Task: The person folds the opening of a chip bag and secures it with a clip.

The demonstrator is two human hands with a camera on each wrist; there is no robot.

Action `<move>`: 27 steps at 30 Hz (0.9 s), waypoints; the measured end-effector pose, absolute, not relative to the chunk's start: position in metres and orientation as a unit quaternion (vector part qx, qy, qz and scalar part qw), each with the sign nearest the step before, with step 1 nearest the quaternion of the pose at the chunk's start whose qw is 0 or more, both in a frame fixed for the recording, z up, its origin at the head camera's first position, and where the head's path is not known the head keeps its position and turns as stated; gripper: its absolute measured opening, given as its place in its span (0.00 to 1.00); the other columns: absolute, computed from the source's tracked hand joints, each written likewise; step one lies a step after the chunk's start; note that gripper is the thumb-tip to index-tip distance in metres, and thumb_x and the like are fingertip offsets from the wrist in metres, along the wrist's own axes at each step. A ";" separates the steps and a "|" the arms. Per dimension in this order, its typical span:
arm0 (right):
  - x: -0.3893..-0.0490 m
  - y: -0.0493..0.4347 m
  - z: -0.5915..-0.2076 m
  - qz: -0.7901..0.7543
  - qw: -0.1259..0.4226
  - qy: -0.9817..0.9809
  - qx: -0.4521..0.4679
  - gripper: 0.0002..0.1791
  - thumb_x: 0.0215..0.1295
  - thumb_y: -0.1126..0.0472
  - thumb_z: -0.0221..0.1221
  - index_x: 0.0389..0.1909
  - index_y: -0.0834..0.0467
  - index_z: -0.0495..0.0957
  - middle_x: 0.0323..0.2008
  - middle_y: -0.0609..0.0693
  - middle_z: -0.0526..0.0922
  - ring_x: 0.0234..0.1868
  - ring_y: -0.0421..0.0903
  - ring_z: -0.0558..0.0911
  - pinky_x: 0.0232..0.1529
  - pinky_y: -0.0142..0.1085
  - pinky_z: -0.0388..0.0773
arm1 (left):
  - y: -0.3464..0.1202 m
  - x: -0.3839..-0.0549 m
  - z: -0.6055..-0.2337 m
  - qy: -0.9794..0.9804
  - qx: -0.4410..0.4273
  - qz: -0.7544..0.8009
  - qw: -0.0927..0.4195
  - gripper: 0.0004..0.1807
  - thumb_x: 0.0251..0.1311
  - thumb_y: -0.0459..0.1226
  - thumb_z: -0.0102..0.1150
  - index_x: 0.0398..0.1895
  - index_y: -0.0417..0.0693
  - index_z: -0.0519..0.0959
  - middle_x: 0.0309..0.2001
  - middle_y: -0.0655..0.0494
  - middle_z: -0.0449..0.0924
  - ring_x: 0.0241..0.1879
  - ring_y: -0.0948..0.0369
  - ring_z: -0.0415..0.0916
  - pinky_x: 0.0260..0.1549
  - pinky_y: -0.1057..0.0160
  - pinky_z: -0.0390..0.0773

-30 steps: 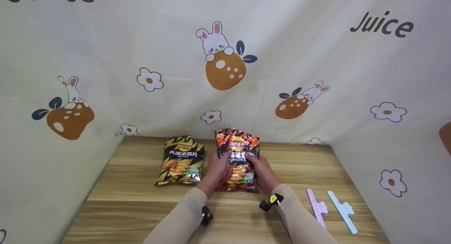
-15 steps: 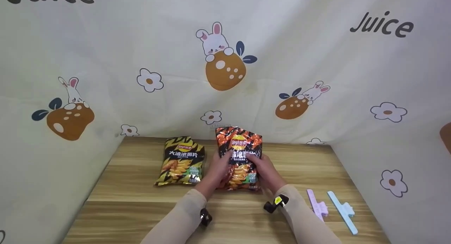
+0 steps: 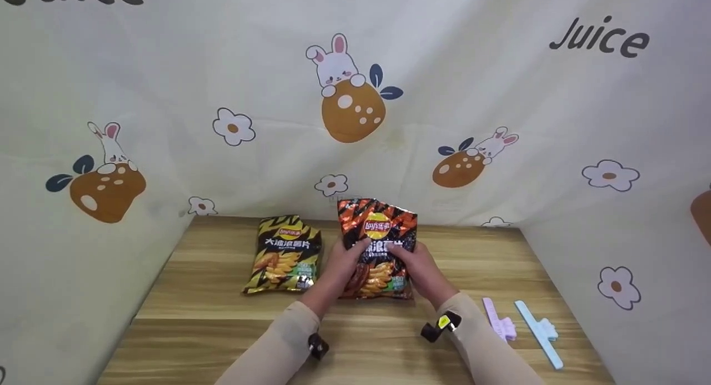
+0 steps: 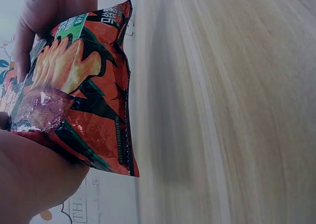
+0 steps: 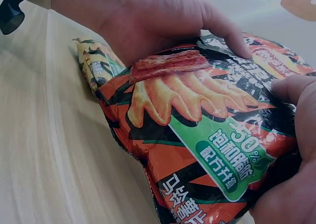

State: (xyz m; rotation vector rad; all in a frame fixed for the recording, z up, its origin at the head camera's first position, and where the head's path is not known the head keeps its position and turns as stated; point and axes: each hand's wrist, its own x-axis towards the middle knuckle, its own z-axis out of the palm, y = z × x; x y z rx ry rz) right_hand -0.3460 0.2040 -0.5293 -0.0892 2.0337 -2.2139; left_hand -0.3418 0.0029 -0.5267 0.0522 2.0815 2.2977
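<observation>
An orange-and-black chip bag is held upright between both hands, its front toward the head camera. My left hand grips its left side with the thumb across the front; my right hand does the same on the right side. The fingers behind the bag are hidden in the head view. In the left wrist view the bag's lower edge is apart from the tabletop. To the left lies a yellow-and-black chip bag, its top edge uneven.
Two bag clips lie at the right of the wooden table: a purple clip, partly covered by the right sleeve, and a light blue clip. A printed cloth hangs behind and at both sides.
The orange bag has come up slightly and shifted a little right, tilting more toward the head camera. Both hands have kept their hold; the forearms have spread slightly apart.
</observation>
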 end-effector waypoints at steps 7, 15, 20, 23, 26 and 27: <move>-0.340 0.207 -0.523 -0.727 0.062 0.683 -0.042 0.25 0.72 0.53 0.67 0.60 0.65 0.78 0.45 0.57 0.90 0.44 0.51 0.89 0.50 0.43 0.87 | 0.000 -0.337 -0.521 0.680 0.033 0.732 0.022 0.41 0.66 0.54 0.69 0.76 0.45 0.68 0.62 0.45 0.82 0.61 0.49 0.81 0.69 0.46 0.74; -0.331 0.211 -0.511 -0.728 0.072 0.678 -0.074 0.25 0.73 0.56 0.65 0.63 0.66 0.76 0.48 0.58 0.89 0.47 0.52 0.89 0.52 0.44 0.87 | -0.005 -0.332 -0.510 0.661 0.075 0.745 0.047 0.40 0.66 0.51 0.69 0.77 0.46 0.68 0.62 0.46 0.83 0.60 0.51 0.82 0.69 0.48 0.75; -0.327 0.214 -0.507 -0.722 0.074 0.682 -0.090 0.25 0.73 0.55 0.66 0.63 0.66 0.76 0.48 0.58 0.89 0.47 0.53 0.89 0.52 0.46 0.87 | -0.009 -0.329 -0.505 0.664 0.096 0.739 0.065 0.42 0.67 0.51 0.70 0.80 0.51 0.65 0.66 0.46 0.81 0.64 0.50 0.80 0.71 0.46 0.73; -0.325 0.215 -0.504 -0.717 0.071 0.687 -0.095 0.26 0.72 0.54 0.67 0.63 0.65 0.76 0.50 0.59 0.88 0.47 0.54 0.89 0.52 0.47 0.87 | -0.012 -0.328 -0.501 0.661 0.104 0.739 0.075 0.43 0.66 0.51 0.71 0.80 0.52 0.65 0.66 0.46 0.81 0.64 0.50 0.80 0.70 0.46 0.73; -0.322 0.215 -0.500 -0.714 0.067 0.690 -0.102 0.27 0.72 0.53 0.68 0.64 0.63 0.76 0.52 0.59 0.87 0.49 0.54 0.89 0.53 0.47 0.87 | -0.014 -0.326 -0.497 0.656 0.115 0.741 0.082 0.42 0.65 0.51 0.71 0.78 0.50 0.66 0.64 0.47 0.82 0.62 0.50 0.81 0.69 0.48 0.76; -0.321 0.215 -0.499 -0.713 0.066 0.690 -0.105 0.27 0.72 0.53 0.68 0.65 0.63 0.76 0.52 0.59 0.87 0.50 0.54 0.88 0.54 0.46 0.87 | -0.015 -0.325 -0.496 0.655 0.116 0.742 0.084 0.41 0.65 0.51 0.72 0.77 0.50 0.67 0.64 0.47 0.82 0.62 0.51 0.82 0.68 0.48 0.76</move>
